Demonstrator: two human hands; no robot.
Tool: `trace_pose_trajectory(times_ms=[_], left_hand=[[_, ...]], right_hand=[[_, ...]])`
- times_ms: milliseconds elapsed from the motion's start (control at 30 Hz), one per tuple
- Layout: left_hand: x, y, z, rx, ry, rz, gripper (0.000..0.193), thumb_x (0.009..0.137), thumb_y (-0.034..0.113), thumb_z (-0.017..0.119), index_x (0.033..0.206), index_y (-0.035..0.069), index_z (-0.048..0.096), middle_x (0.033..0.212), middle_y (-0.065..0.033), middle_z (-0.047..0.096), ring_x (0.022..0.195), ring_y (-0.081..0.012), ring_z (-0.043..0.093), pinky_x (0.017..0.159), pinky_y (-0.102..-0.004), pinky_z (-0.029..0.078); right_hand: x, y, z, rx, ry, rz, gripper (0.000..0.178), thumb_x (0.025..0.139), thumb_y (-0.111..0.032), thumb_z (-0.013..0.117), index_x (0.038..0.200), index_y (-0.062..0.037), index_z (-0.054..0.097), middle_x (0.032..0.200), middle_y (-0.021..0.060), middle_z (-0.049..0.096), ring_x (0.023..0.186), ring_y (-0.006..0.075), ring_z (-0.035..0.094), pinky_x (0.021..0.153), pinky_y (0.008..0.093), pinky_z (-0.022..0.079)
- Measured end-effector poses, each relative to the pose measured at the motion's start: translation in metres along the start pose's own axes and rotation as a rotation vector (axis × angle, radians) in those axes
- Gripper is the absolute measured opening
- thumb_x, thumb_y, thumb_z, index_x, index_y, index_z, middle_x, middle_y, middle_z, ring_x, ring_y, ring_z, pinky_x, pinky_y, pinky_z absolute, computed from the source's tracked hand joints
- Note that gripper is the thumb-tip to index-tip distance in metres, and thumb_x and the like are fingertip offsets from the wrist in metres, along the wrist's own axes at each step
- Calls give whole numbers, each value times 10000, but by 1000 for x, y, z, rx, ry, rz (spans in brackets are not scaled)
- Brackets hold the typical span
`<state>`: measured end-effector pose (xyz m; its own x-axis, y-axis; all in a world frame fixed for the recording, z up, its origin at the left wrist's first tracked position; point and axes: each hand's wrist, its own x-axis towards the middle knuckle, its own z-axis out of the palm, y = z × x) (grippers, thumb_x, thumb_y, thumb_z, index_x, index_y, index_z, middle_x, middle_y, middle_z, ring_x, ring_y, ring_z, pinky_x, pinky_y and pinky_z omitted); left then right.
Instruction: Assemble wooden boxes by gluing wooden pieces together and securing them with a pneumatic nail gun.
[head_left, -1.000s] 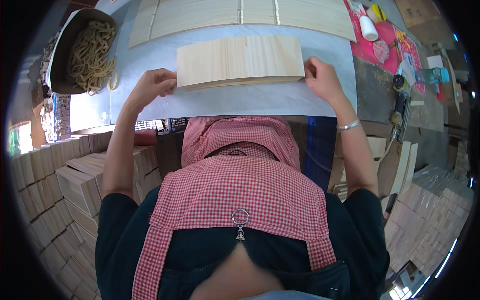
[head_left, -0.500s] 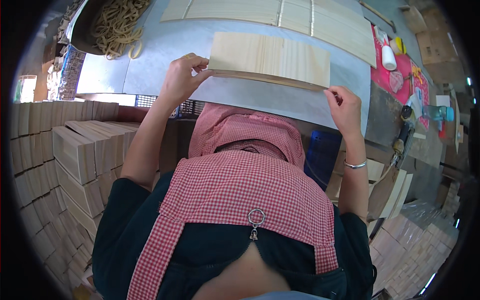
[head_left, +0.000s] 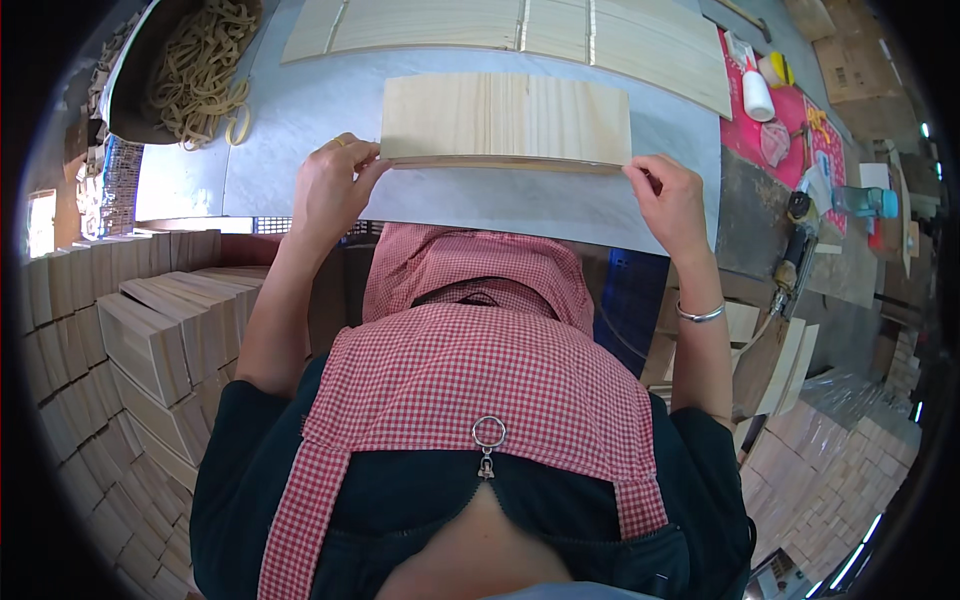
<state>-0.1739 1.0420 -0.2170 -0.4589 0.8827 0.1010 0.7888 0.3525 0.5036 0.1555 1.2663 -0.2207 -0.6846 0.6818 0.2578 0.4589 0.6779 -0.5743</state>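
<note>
A pale wooden panel (head_left: 505, 118) with visible grain lies across the light grey work surface (head_left: 470, 197) in front of me. Along its near side runs a thin, darker wooden edge (head_left: 500, 163). My left hand (head_left: 335, 182) pinches the near left corner between thumb and fingers. At the near right corner, the fingertips of my right hand (head_left: 668, 198) are closed on the panel's end. Both hands hold it from opposite ends. Whether the piece is solid or hollow underneath is hidden.
Several thin boards (head_left: 430, 25) lie beyond the panel. A bin of tan rubber bands (head_left: 205, 90) stands at the far left. On the right are a white bottle (head_left: 757, 97), a tape roll (head_left: 775, 69) and an air tool (head_left: 792, 255). Stacked wooden pieces (head_left: 165, 330) fill the left side.
The whole view has shifted and turned slightly, so the panel and both hands appear further left. Both hands keep their hold at the panel's ends.
</note>
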Motion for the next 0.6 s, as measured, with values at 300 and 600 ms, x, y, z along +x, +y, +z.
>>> trace_pose_trajectory(times_ms=[300,600], left_hand=[[6,0,3,-26,55,-25,128,845,67,731,915,-40,748,796,-90,682,581,-183,534,554,-307,436],[6,-4,5,-113,72,-45,122,841,55,738,909,-46,745,788,-97,679,576,-177,522,540,-299,425]], right_hand=[[4,3,16,-3,73,-15,55,812,25,716,841,-3,678,704,53,620,562,190,494,548,315,404],[12,1,16,-68,70,-49,116,826,-24,743,833,-21,628,670,29,572,539,168,471,529,300,402]])
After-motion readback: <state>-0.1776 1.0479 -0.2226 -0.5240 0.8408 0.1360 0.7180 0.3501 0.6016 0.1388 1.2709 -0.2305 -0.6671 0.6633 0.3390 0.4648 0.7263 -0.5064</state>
